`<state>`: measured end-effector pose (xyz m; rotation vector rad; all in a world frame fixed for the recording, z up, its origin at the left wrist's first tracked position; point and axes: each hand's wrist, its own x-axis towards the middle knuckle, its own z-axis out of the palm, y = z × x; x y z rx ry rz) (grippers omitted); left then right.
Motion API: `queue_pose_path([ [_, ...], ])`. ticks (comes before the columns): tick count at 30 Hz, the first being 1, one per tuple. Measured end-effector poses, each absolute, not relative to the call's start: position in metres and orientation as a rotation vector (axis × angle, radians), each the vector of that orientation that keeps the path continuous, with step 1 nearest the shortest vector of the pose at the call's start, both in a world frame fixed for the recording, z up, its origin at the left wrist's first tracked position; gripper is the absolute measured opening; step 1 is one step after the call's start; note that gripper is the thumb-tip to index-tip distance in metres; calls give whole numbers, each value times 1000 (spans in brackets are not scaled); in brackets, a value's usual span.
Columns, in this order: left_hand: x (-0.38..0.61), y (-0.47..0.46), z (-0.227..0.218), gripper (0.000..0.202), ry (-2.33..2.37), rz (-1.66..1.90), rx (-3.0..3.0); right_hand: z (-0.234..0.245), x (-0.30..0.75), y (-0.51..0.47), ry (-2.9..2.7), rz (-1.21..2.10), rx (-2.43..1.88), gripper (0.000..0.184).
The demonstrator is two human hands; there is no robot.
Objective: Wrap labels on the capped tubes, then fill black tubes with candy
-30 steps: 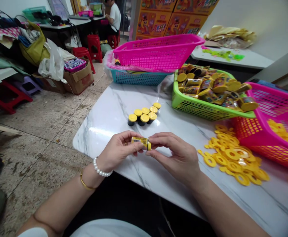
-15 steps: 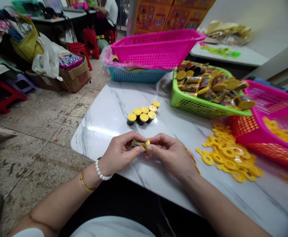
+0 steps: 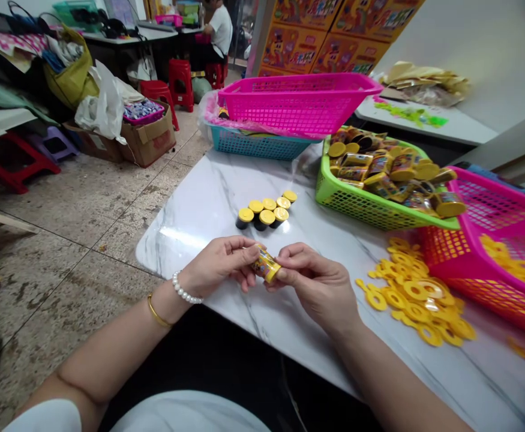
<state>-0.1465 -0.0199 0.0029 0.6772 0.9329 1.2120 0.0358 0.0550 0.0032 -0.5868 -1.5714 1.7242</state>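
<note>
Over the front edge of the marbled white table [image 3: 190,198], my left hand [image 3: 221,261] is closed on a small printed tub [image 3: 264,263] with a yellow end. The tub lies tilted, its yellow end toward my right hand [image 3: 316,279]. The thumb and fingers of that hand pinch the yellow end. Beyond my hands stands a cluster of several small black tubs with yellow lids [image 3: 267,217]. To the right lies a pile of flat yellow plastic rings [image 3: 417,294].
A green basket [image 3: 365,207] heaped with printed tubs stands behind the rings. Beside it a pink basket [image 3: 451,252] holds more yellow pieces. Another pink basket [image 3: 289,105] rests on a blue one [image 3: 257,146] at the back. A person in white [image 3: 221,30] sits far off.
The tub has turned in my fingers, so more of its printed side and yellow end shows. My left fingers have loosened and spread somewhat. The whole view has shifted slightly.
</note>
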Motion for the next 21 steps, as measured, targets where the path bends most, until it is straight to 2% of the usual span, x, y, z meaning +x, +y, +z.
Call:
queue_pose_path([
  [5,-148,-19,3,48,931,1174,709,5,35,53,-1625,1670,-611,14],
  [10,-147,-21,6,51,835,1091,668,3,35,53,-1604,1731,-558,7],
  [15,-144,-21,7,61,874,1058,650,7,35,51,-1777,1595,-524,18],
  [21,-144,-20,7,63,873,1029,652,8,36,43,-1803,1450,-513,7],
])
